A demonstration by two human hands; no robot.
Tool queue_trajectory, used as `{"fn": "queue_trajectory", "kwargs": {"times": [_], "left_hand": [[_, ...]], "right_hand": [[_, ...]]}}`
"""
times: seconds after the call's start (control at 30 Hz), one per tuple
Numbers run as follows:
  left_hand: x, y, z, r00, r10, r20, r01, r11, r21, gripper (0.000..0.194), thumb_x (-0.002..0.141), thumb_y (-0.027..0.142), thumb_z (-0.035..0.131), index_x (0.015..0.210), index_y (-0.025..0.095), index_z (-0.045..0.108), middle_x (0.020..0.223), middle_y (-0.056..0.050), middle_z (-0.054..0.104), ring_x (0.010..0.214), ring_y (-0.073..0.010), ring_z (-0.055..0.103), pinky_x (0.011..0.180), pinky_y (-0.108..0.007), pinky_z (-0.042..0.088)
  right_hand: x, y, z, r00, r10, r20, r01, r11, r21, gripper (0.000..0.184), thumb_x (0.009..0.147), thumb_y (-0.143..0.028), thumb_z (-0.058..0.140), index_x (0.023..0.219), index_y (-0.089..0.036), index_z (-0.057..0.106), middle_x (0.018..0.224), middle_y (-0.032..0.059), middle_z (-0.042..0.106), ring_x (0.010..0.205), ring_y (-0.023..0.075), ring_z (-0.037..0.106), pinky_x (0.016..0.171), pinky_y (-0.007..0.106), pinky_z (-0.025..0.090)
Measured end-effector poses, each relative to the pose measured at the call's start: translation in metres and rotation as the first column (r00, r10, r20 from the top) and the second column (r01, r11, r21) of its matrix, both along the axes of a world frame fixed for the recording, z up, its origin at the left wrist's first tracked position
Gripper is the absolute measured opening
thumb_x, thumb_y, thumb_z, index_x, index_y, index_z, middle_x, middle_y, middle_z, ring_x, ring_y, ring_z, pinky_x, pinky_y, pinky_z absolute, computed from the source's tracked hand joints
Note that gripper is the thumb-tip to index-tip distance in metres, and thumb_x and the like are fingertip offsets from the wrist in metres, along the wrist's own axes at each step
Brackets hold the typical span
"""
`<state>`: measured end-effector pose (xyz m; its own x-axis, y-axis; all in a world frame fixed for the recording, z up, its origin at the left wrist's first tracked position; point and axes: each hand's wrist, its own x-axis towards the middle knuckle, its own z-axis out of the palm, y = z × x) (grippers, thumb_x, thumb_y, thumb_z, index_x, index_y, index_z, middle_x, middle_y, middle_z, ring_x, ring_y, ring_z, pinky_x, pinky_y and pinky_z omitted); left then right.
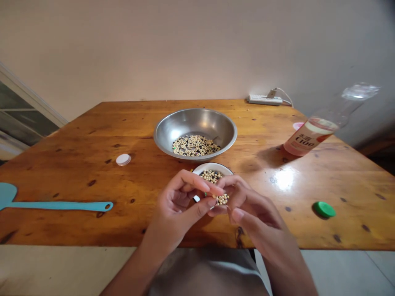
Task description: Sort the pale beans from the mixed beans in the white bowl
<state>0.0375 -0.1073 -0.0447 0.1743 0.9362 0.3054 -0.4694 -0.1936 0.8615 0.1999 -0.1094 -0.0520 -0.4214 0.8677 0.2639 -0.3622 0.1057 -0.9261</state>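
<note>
My left hand (180,203) and my right hand (247,205) hover close together above a small white bowl (212,167), fingers curled, fingertips nearly meeting. Pale soybeans and dark beans (210,176) fill that bowl, and the hands hide its front. A cluster of pale beans (221,200) shows between my fingers. A tiny green speck (205,194) sits by my left fingertips, too small to name. Farther off stands a wide stainless steel bowl (195,119) holding a layer of mixed pale and dark beans (196,146).
The wooden table (77,164) holds a teal spatula (58,205), a white cap (123,159), a green bottle cap (324,209) and a pink-labelled C100 bottle (308,136) lying on its side. A power strip (264,100) lies at the back edge, against the wall.
</note>
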Motion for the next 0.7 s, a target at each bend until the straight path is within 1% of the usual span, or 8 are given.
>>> {"fn": "queue_trajectory", "kwargs": {"times": [0.2, 0.33, 0.5, 0.63, 0.7], "left_hand": [[-0.0018, -0.0018, -0.0018, 0.998, -0.067, 0.006, 0.067, 0.998, -0.02, 0.02, 0.085, 0.003, 0.063, 0.088, 0.024, 0.063, 0.09, 0.004, 0.073, 0.09, -0.0073, 0.066, 0.073, -0.014, 0.056], [-0.0013, -0.0007, -0.0033, 0.998, -0.065, 0.022, 0.066, 0.998, -0.007, 0.021, 0.085, 0.003, 0.063, 0.088, 0.023, 0.064, 0.089, 0.005, 0.073, 0.088, -0.0062, 0.066, 0.075, -0.013, 0.056], [-0.0005, -0.0005, -0.0036, 0.997, -0.071, 0.041, 0.071, 0.997, -0.008, 0.022, 0.085, 0.002, 0.063, 0.088, 0.023, 0.064, 0.091, 0.005, 0.074, 0.09, -0.0055, 0.067, 0.076, -0.012, 0.055], [-0.0004, 0.0001, -0.005, 0.996, -0.071, 0.047, 0.072, 0.997, -0.031, 0.021, 0.085, 0.002, 0.063, 0.088, 0.023, 0.064, 0.092, 0.004, 0.074, 0.09, -0.0063, 0.066, 0.074, -0.013, 0.056], [-0.0004, 0.0008, -0.0056, 0.996, -0.071, 0.047, 0.073, 0.996, -0.043, 0.02, 0.085, 0.003, 0.063, 0.087, 0.023, 0.064, 0.092, 0.004, 0.074, 0.09, -0.0067, 0.066, 0.075, -0.013, 0.055]], "right_hand": [[-0.0008, 0.0016, 0.0001, 0.999, -0.034, 0.001, 0.034, 0.999, 0.022, 0.021, 0.091, -0.03, 0.059, 0.072, -0.022, 0.065, 0.106, 0.0052, 0.053, 0.104, 0.0215, 0.056, 0.086, 0.034, 0.058], [-0.0001, 0.0008, -0.0008, 1.0, -0.014, -0.013, 0.014, 1.0, 0.006, 0.021, 0.091, -0.032, 0.059, 0.073, -0.023, 0.066, 0.107, 0.0051, 0.052, 0.104, 0.0209, 0.055, 0.086, 0.034, 0.057], [-0.0002, 0.0002, -0.0009, 1.0, -0.003, -0.015, 0.003, 1.0, -0.001, 0.021, 0.091, -0.032, 0.059, 0.073, -0.023, 0.066, 0.107, 0.0055, 0.053, 0.104, 0.0208, 0.055, 0.081, 0.032, 0.058], [-0.0006, 0.0013, 0.0003, 1.0, -0.009, 0.01, 0.009, 1.0, -0.007, 0.021, 0.091, -0.032, 0.059, 0.073, -0.023, 0.066, 0.107, 0.0049, 0.052, 0.101, 0.0199, 0.056, 0.086, 0.034, 0.057], [-0.0007, 0.0018, 0.0008, 1.0, -0.011, 0.022, 0.012, 1.0, -0.015, 0.022, 0.091, -0.032, 0.06, 0.072, -0.022, 0.066, 0.107, 0.0048, 0.052, 0.1, 0.0199, 0.056, 0.086, 0.034, 0.056]]}}
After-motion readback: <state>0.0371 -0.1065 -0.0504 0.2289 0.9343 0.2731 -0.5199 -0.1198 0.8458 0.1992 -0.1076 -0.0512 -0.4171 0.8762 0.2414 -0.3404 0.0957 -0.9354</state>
